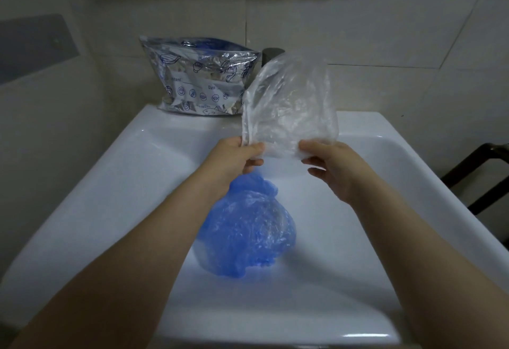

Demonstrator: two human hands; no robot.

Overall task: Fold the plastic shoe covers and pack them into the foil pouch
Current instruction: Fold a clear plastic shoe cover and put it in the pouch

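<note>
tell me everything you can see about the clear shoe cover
The clear shoe cover is thin, crinkled, see-through plastic with a gathered edge down its left side. It is held upright in the air above the white sink, the left hand pinching its lower left corner and the right hand its lower right edge.

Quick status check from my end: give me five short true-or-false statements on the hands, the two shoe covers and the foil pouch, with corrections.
1. Both hands hold the clear shoe cover. True: left hand and right hand pinch its lower edge.
2. The blue shoe cover is inside the foil pouch. False: it lies in the white sink.
3. The pouch is sealed. False: its top gapes, blue showing inside.
4. The pouch stands at the sink's back edge. True.
5. The clear cover lies flat in the sink. False: it is held up.
</note>
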